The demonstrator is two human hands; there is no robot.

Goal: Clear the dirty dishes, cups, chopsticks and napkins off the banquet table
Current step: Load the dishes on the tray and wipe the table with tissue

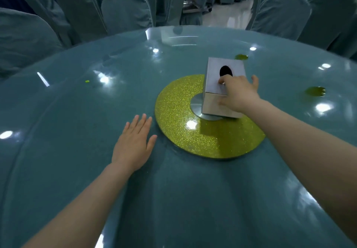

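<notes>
A silver-grey tissue box (216,77) with a dark oval opening on top stands on the metal hub (196,103) of a glittery yellow-green disc (173,108) in the middle of the round teal table (77,112). My right hand (238,95) grips the box at its near right corner, fingers over the top and thumb against the side. My left hand (134,141) lies flat on the glass with straight, spread fingers, just left of the disc. No dishes, cups or chopsticks show on this table.
Two small yellow-green pads (241,56) (315,91) and a tiny green scrap (87,81) lie on the glass. Chairs in teal covers (125,9) ring the far edge. A cart with items (195,6) stands in the aisle behind.
</notes>
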